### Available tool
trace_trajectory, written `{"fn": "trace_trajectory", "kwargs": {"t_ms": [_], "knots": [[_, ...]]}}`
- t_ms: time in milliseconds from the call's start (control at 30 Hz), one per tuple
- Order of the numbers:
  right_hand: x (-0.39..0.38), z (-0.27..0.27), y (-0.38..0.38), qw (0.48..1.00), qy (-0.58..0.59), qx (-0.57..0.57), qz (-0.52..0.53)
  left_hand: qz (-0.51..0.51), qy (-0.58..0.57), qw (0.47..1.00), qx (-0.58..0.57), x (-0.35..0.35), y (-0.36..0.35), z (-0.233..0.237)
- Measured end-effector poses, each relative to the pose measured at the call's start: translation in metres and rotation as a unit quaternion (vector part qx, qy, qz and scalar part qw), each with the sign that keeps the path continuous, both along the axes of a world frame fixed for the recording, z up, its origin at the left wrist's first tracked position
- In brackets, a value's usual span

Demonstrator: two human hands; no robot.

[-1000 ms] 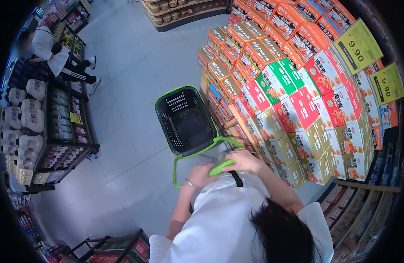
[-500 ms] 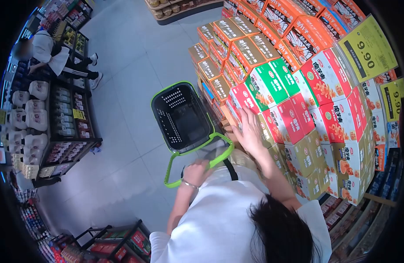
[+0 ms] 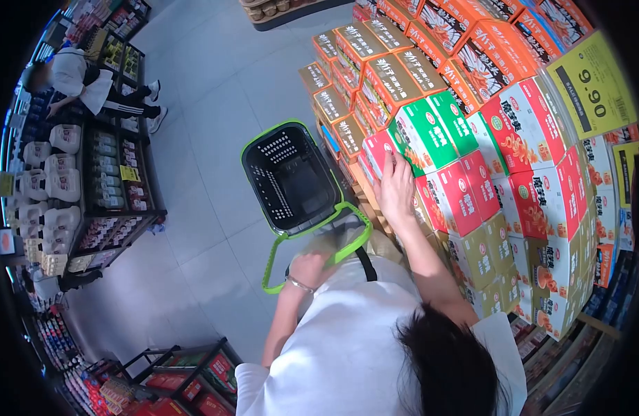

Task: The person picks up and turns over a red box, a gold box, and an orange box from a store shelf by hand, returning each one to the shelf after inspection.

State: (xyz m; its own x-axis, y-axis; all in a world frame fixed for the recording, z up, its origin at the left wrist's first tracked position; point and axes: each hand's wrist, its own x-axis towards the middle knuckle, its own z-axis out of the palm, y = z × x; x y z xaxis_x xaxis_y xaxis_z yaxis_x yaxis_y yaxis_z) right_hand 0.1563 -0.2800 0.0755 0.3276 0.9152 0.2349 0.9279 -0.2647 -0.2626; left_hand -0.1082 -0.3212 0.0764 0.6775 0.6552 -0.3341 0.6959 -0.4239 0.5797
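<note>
My left hand (image 3: 307, 269) is closed round the green handle (image 3: 271, 256) of a black shopping basket (image 3: 289, 177) with a green rim. Nothing shows inside the basket. My right hand (image 3: 397, 188) lies against a red and white snack box (image 3: 377, 152) at the left edge of the stacked display, fingers extended and slightly bent. Just beyond its fingertips is a green box (image 3: 425, 135); red boxes (image 3: 459, 194) stand to its right.
Orange and brown boxes (image 3: 395, 73) are stacked further back. A yellow 9.90 price sign (image 3: 590, 87) is at the upper right. At the left, a person (image 3: 76, 80) is beside shelves (image 3: 104, 180). Another rack (image 3: 194, 374) stands at the bottom left.
My right hand has moved slightly up along the box display and its fingers are closer together. The basket and display have shifted a little in view. My left hand keeps its grip.
</note>
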Motion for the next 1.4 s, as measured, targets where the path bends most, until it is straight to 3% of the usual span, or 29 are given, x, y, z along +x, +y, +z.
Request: {"fn": "trace_trajectory", "kwargs": {"t_ms": [333, 367, 500, 667, 733, 867, 933, 1000, 1067, 1167, 1200, 1267, 1300, 1333, 1400], "knots": [[-0.008, -0.007, 0.009, 0.997, 0.01, -0.012, -0.079, -0.041, -0.011, 0.998, -0.04, -0.006, 0.028, 0.004], [-0.009, -0.013, 0.01, 0.997, -0.029, 0.004, -0.078, -0.04, -0.013, 0.998, -0.041, -0.009, 0.031, 0.003], [-0.01, -0.021, 0.013, 0.995, -0.052, 0.014, -0.08, -0.056, -0.095, 0.992, -0.06, -0.017, 0.052, -0.003], [-0.012, -0.022, 0.012, 0.992, 0.084, 0.078, -0.045, -0.09, -0.15, 0.981, -0.087, -0.019, 0.072, -0.023], [-0.02, -0.013, 0.01, 0.991, 0.092, 0.089, -0.04, -0.096, -0.128, 0.986, -0.047, -0.018, 0.075, -0.023], [-0.041, 0.01, 0.004, 0.982, 0.136, 0.131, -0.02, -0.076, -0.147, 0.983, -0.074, -0.019, 0.076, -0.037], [-0.051, 0.025, -0.001, 0.976, 0.17, 0.136, -0.025, -0.071, -0.152, 0.978, -0.126, -0.02, 0.079, -0.041], [-0.061, 0.039, -0.005, 0.944, 0.293, 0.149, -0.003, -0.065, -0.158, 0.969, -0.179, -0.024, 0.078, -0.065], [-0.064, 0.04, -0.008, 0.942, 0.295, 0.159, 0.021, -0.058, -0.161, 0.958, -0.23, -0.027, 0.076, -0.082], [-0.069, 0.045, -0.009, 0.917, 0.363, 0.13, 0.101, 0.092, -0.307, 0.848, -0.422, -0.027, 0.074, -0.105], [-0.071, 0.045, -0.009, 0.917, 0.365, 0.13, 0.099, 0.092, -0.304, 0.848, -0.424, -0.028, 0.077, -0.111], [-0.074, 0.046, -0.009, 0.789, 0.6, 0.093, 0.093, 0.344, -0.34, 0.778, -0.401, -0.028, 0.085, -0.122], [-0.076, 0.055, -0.008, 0.758, 0.646, 0.053, 0.076, 0.401, -0.399, 0.701, -0.435, -0.024, 0.089, -0.101], [-0.077, 0.051, -0.009, 0.757, 0.647, 0.053, 0.073, 0.396, -0.454, 0.631, -0.49, -0.029, 0.092, -0.082], [-0.078, 0.043, -0.011, 0.712, 0.699, 0.021, 0.066, 0.373, -0.509, 0.578, -0.517, -0.037, 0.097, -0.067]]}}
